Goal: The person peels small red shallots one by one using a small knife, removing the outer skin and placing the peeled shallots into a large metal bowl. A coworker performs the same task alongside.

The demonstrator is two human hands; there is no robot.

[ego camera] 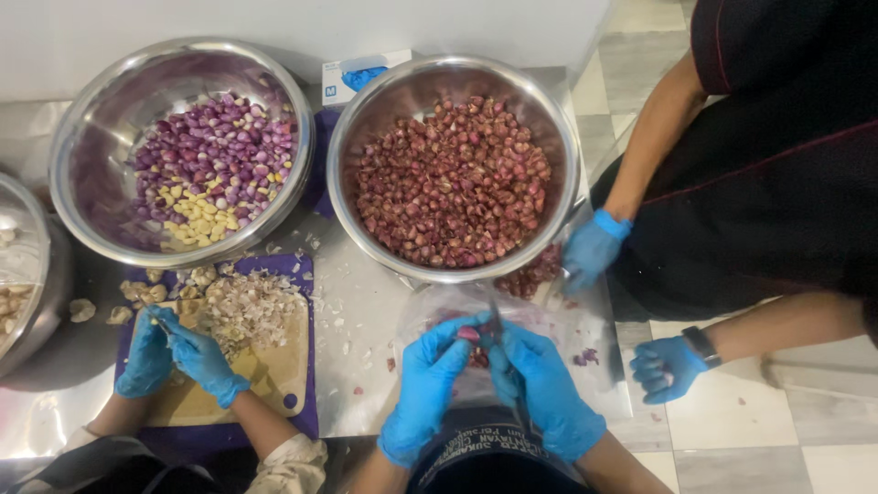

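The person's blue-gloved left hand (426, 391) and right hand (541, 389) are meeting just below the steel bowl of unpeeled shallots (455, 181), both pinching a single reddish shallot (469, 335) over a clear plastic bag (512, 316). To the left of that bowl, a second bowl (183, 151) is holding peeled purple shallots and garlic, while another person's gloved hands (178, 357) are working over a cutting board (265, 361). To the bowl's right, a third person's gloved hand (591, 249) is hovering.

My left hand (428, 382) blue-gloved, fingers curled inward, thumb and forefinger pinched at tips. My right hand (541, 384) blue-gloved, fist closed, thumb forward. Hands nearly touching at fingertips. Both forearms bare, angled in from bottom edge.
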